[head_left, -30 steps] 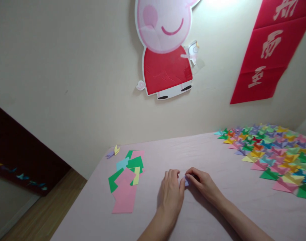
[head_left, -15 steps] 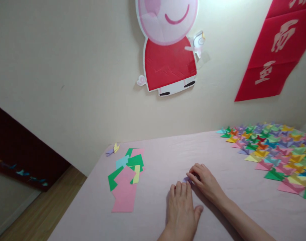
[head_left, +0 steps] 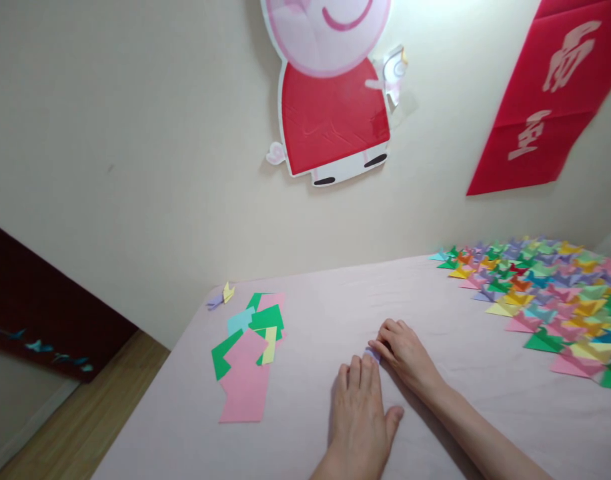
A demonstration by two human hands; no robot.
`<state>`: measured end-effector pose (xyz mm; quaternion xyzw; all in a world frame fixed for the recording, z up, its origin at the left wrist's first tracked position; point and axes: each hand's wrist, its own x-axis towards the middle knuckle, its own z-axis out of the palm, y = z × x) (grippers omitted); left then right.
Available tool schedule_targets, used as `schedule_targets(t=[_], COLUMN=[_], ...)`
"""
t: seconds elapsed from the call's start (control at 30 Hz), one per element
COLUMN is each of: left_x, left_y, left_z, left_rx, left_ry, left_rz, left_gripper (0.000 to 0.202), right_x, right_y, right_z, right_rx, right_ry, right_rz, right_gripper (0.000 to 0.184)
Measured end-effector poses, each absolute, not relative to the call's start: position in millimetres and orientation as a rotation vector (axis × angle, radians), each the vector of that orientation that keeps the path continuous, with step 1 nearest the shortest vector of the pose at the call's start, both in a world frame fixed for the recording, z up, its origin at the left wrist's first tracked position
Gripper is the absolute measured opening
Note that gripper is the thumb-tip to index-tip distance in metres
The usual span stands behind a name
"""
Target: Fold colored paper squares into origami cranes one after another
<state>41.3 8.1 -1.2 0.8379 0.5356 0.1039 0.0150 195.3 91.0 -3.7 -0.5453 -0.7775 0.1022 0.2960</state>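
A small piece of purple paper (head_left: 373,355) lies on the pink-covered table, mostly hidden by my fingers. My left hand (head_left: 361,408) rests flat with its fingers stretched out, the fingertips on the near side of the paper and the thumb spread to the right. Coming in from the right, my right hand (head_left: 406,352) has its fingers curled, and its thumb and fingertips close on the far edge of the purple paper. How the paper is folded underneath cannot be seen.
Loose paper pieces (head_left: 245,393) in pink, green, blue and yellow overlap at the left. Purple and yellow folded papers (head_left: 221,297) stand at the far left corner. Rows of colourful folded paper birds (head_left: 545,300) cover the right side. Behind the table rises a wall (head_left: 185,133).
The camera view has shifted slightly. My right fingertips have moved a little along the purple paper, and slightly more of it shows. My left hand stays in place.
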Motion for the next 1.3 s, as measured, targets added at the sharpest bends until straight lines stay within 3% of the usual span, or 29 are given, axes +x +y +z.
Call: schedule_targets(t=[0.27, 0.43, 0.57, 1.3], left_x=[41.1, 39.8, 39.3, 37.1], left_y=[10.0, 11.0, 11.9, 14.1], left_z=[4.1, 3.9, 6.2, 16.7], left_rx=[2.568, 2.561, 2.542, 2.598], left_ry=[1.613, 1.589, 1.568, 1.559], left_rz=[0.252, 0.263, 0.256, 0.206], left_gripper=[0.070, 0.071, 0.070, 0.066], right_x=[202.0, 205.2, 202.3, 198.9], right_y=[94.5, 82.5, 77.4, 87.5], right_z=[-2.7, 3.1, 3.4, -5.6], right_rx=[-1.463, -1.412, -1.426, -1.552], right_ry=[-2.049, -2.062, -2.082, -2.014], right_rz=[0.228, 0.265, 0.275, 0.200], right_gripper=[0.035, 0.010, 0.003, 0.007])
